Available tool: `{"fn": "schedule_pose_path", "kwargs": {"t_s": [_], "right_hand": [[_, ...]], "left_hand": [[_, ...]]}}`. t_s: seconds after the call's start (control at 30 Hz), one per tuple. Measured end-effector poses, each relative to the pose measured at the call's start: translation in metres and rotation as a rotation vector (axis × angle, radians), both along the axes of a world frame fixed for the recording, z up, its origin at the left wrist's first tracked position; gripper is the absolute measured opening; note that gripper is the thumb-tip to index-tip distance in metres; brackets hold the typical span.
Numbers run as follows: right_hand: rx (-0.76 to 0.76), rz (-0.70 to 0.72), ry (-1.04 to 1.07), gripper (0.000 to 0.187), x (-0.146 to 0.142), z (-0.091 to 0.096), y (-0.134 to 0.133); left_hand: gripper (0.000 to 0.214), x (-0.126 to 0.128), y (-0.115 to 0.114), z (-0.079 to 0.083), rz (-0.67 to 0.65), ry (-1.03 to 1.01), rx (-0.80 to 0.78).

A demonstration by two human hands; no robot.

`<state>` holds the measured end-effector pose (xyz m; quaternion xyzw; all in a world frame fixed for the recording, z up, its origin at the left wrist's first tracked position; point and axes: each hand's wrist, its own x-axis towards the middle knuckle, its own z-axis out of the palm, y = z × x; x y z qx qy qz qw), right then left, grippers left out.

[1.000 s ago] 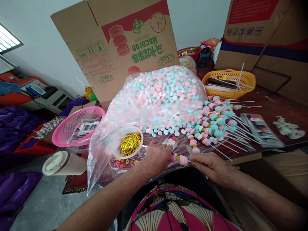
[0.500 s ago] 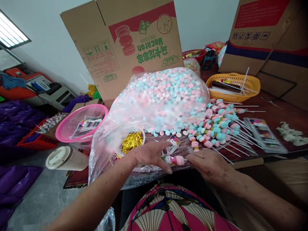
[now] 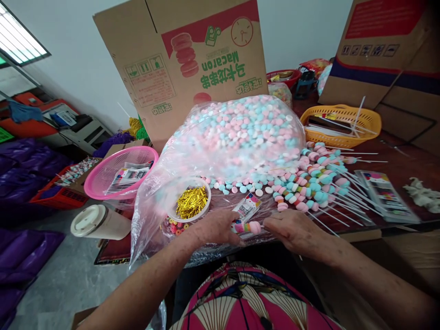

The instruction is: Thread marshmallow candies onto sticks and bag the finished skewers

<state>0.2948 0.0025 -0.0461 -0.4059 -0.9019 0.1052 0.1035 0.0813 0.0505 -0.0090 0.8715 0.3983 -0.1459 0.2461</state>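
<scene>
A candy skewer (image 3: 248,227) with pink and pastel marshmallow pieces lies between my hands at the table's near edge. My left hand (image 3: 216,228) is closed around its left end. My right hand (image 3: 295,232) pinches the stick end on the right. Just behind them lie a small printed packet (image 3: 246,207), a clear tub of gold twist ties (image 3: 191,201) and some small coloured ring candies (image 3: 174,227). A big clear bag of pink, blue and white marshmallows (image 3: 240,133) fills the middle. A pile of finished skewers (image 3: 316,178) lies to its right.
An open Macaron carton (image 3: 192,64) stands behind the bag. A pink basket (image 3: 120,172) and a lidded cup (image 3: 99,222) are at left. A yellow basket with sticks (image 3: 340,123), flat packets (image 3: 385,195) and another carton (image 3: 388,50) are at right.
My left hand has drawn back from the packet and closed on the skewer's left end. Both hands have shifted slightly toward me, and the view has drifted left.
</scene>
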Motion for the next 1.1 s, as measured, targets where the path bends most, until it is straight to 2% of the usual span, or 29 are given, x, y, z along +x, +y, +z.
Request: {"fn": "schedule_pose_path", "kwargs": {"t_s": [0.1, 0.23, 0.47, 0.6, 0.7, 0.8, 0.93, 1.03, 1.1], "right_hand": [[-0.003, 0.030, 0.025, 0.019, 0.005, 0.005, -0.003], [0.004, 0.029, 0.132, 0.023, 0.000, 0.007, -0.003], [-0.059, 0.053, 0.084, 0.019, -0.020, 0.005, 0.006], [0.003, 0.053, 0.123, 0.020, -0.008, 0.011, 0.008], [0.044, 0.094, 0.132, 0.020, 0.003, 0.013, 0.006], [0.112, 0.124, 0.181, 0.023, 0.008, 0.012, 0.002], [0.179, 0.132, 0.258, 0.025, 0.007, 0.014, 0.001], [0.231, 0.148, 0.261, 0.027, 0.006, 0.017, 0.000], [0.270, 0.144, 0.228, 0.027, 0.006, 0.019, -0.001]], "left_hand": [[0.042, -0.006, -0.001, 0.004, 0.005, 0.089, 0.088], [0.039, 0.004, -0.011, 0.002, 0.058, 0.110, 0.186], [0.031, 0.017, -0.018, -0.009, 0.118, 0.077, 0.160], [0.047, 0.006, -0.013, -0.003, 0.147, -0.022, 0.098], [0.055, -0.008, -0.008, 0.005, 0.037, -0.075, -0.095], [0.050, -0.021, 0.000, 0.006, -0.015, -0.134, -0.407], [0.045, -0.026, 0.007, -0.004, 0.060, -0.269, -0.699], [0.035, -0.019, 0.002, -0.008, 0.154, -0.262, -0.878], [0.032, -0.014, -0.003, -0.007, 0.222, -0.251, -0.889]]}}
